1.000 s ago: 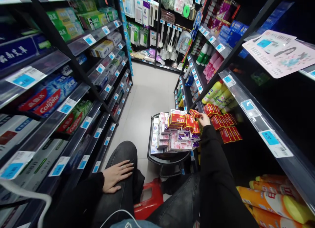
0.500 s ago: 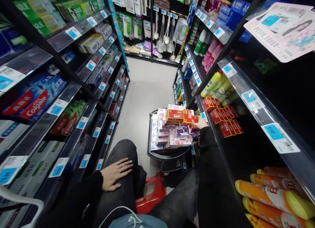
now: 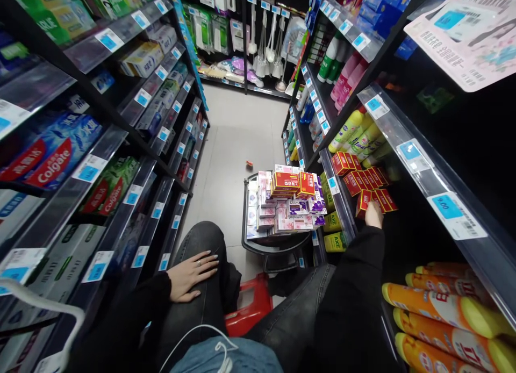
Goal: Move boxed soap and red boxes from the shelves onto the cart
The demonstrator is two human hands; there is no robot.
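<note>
My right hand (image 3: pixel 374 215) is at the right shelf, its fingers closed round a red soap box (image 3: pixel 363 202) at the front of a group of matching boxes. Rows of red soap boxes (image 3: pixel 365 180) lie just beyond it. Flat on my left knee rests my left hand (image 3: pixel 194 276), fingers spread, with a ring on one finger and nothing held. Between my knees and the right shelf stands a black basket (image 3: pixel 278 250), piled with pink and white soap boxes (image 3: pixel 268 212). Red soap boxes (image 3: pixel 285 183) lie on top of that pile.
Yellow-green bottles (image 3: pixel 347 131) stand behind the red boxes. Orange bottles (image 3: pixel 435 308) lie nearer on the right. Toothpaste boxes (image 3: pixel 50 158) fill the left shelves. A red stool (image 3: pixel 252 303) is under me. A small orange-red thing (image 3: pixel 249 164) lies on the floor (image 3: pixel 237 126).
My right hand has moved right, from the pile in the basket to the shelf, and now grips a red box there. A small orange-red thing shows on the floor. My left hand stays put.
</note>
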